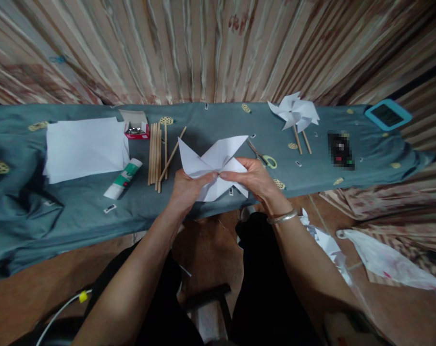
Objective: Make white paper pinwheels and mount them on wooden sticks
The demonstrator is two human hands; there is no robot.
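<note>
Paper pinwheel, pinched between both hands' fingers

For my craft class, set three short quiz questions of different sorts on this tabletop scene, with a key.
1. True or false: both hands pinch the folded white paper at its middle.
2. Multiple choice: what lies just right of the right hand? A) scissors B) a stapler C) a ruler
3. Fill in: the glue tube lies between the white sheets and the wooden ____.

Key
1. True: the left hand and the right hand meet at the paper's centre.
2. A: the scissors, with pale green handles.
3. Sticks: the wooden sticks lie in a row on the blue-grey cloth.
</note>
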